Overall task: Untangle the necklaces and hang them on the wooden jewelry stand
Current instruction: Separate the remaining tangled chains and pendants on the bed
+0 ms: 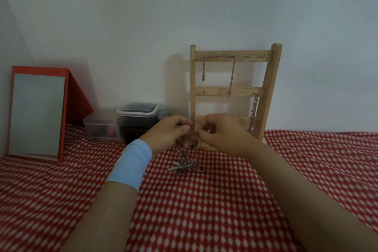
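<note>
A wooden jewelry stand [268, 80] stands against the wall, with rows of small hooks. One chain [232, 73] drapes over the top bar's hooks, and another chain [253, 112] hangs from the middle bar's right hook. My left hand [169, 132], with a light blue wristband, and my right hand [223, 133] meet in front of the stand's base, both pinching a thin necklace chain [181, 145]. That chain runs down to a tangled clump of necklaces [187, 166] with metal leaf-shaped pendants lying on the red patterned cloth.
A red-framed mirror [36, 114] leans at the left. Clear plastic containers [135, 120] and a small round jar [163, 114] sit by the wall left of the stand. The red cloth with white dots [204, 210] covers the surface.
</note>
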Tool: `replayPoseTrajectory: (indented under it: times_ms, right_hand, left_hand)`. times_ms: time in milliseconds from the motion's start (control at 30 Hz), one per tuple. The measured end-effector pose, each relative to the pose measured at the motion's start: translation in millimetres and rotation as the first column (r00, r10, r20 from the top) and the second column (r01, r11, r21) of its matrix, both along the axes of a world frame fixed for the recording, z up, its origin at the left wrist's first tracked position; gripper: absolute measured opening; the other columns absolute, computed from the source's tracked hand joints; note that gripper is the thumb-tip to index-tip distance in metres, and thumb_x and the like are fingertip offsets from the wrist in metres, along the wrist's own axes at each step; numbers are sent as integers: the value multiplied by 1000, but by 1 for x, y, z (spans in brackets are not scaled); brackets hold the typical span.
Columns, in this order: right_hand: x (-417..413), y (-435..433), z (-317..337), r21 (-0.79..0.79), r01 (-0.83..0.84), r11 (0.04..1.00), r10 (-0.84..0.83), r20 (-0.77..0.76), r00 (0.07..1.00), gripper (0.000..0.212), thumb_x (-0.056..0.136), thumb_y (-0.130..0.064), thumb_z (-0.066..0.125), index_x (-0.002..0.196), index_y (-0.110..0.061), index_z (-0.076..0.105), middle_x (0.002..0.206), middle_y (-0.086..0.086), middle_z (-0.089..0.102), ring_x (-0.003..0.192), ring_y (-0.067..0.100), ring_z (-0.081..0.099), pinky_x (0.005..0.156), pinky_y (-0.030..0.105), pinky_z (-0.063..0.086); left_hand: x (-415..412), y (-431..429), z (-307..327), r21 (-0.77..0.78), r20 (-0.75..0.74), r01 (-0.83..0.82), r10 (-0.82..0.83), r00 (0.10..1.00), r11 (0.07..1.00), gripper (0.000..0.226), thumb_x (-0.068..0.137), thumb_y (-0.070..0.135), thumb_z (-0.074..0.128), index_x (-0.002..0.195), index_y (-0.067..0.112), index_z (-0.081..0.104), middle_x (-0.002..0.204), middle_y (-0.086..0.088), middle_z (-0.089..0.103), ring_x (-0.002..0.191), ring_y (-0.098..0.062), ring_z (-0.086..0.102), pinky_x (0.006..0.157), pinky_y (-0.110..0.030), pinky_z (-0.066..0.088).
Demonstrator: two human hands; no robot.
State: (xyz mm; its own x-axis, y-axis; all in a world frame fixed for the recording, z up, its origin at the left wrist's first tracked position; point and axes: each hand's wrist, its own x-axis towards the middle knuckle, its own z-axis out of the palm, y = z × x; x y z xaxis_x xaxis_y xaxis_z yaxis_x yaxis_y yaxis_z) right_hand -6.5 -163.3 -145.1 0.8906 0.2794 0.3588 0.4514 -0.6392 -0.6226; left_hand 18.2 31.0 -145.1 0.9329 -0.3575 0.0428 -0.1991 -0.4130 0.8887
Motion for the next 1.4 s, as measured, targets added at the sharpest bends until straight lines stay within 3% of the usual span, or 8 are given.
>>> replayPoseTrajectory:
  times_ms: [167, 333, 567, 667, 833, 933, 1167, 1400]
  right_hand:
    - [4, -14, 8, -248, 214, 945, -242, -89, 966, 40, 96, -32, 46, 59, -17, 48, 57, -3, 46, 53, 12, 42, 55, 29, 37]
    - [3, -11, 1, -683, 219, 696, -335, -40, 941, 22, 87, -40, 60, 87, -21, 70, 87, -6, 68, 79, 11, 63, 66, 26, 53]
    - [1, 18, -19, -514, -200, 834, 75, -252, 965, 36, 90, -37, 71, 125, -28, 71, 116, -9, 71, 97, 6, 62, 84, 20, 50]
    - [7, 10, -22, -493, -155, 856, 30, -252, 967, 25, 95, -33, 67, 117, -27, 76, 112, -10, 73, 94, 4, 62, 88, 22, 51]
    - [3, -1, -13, -473, -23, 881, -117, -264, 957, 33, 98, -49, 58, 90, -24, 79, 74, -14, 67, 64, -1, 56, 50, 6, 37]
    - [4, -4, -9, -486, 20, 874, -160, -249, 955, 36, 99, -50, 56, 94, -25, 80, 86, -7, 75, 71, 2, 61, 54, 13, 42]
    - [4, -6, -4, -55, -26, 998, 5, -348, 937, 33, 98, -37, 59, 82, -15, 78, 87, 3, 76, 88, 19, 70, 85, 35, 54]
    - [5, -5, -11, -458, -105, 883, -90, -385, 918, 25, 91, -45, 69, 112, -31, 68, 100, -18, 62, 98, 7, 59, 73, 18, 39]
  left_hand:
    - [-1, 9, 4, 512, 84, 5, -56, 995, 859, 26, 98, 15, 52, 118, 24, 66, 116, 7, 62, 115, -12, 57, 108, -29, 41]
    - [-1, 6, -10, 731, -129, 136, -60, 990, 669, 55, 82, 38, 75, 133, 25, 59, 133, 5, 57, 120, -14, 54, 110, -33, 40]
    - [1, 8, -13, 678, -62, 100, -79, 995, 728, 25, 81, 30, 77, 102, 23, 66, 104, 4, 66, 99, -16, 62, 92, -31, 51]
    - [2, 17, -5, 508, -60, 112, -95, 994, 854, 15, 86, 17, 71, 96, 21, 59, 98, -6, 70, 96, -26, 68, 91, -40, 55]
    - [-1, 29, 16, 221, -60, 1, 13, 998, 975, 21, 93, -5, 52, 100, 10, 64, 70, -7, 65, 67, -22, 62, 70, -31, 50]
    - [-2, 34, 27, 150, -15, -135, 139, 990, 979, 27, 90, -3, 48, 91, 11, 70, 68, -6, 64, 57, -15, 54, 55, -21, 42]
    - [1, 63, 23, 713, -34, -180, 290, 956, 678, 13, 82, 14, 56, 74, 10, 65, 83, -12, 64, 71, -23, 55, 60, -27, 41]
    - [-1, 70, 10, 877, -66, -104, 332, 941, 470, 44, 89, 28, 64, 129, 9, 61, 130, -11, 61, 117, -25, 59, 101, -33, 48]
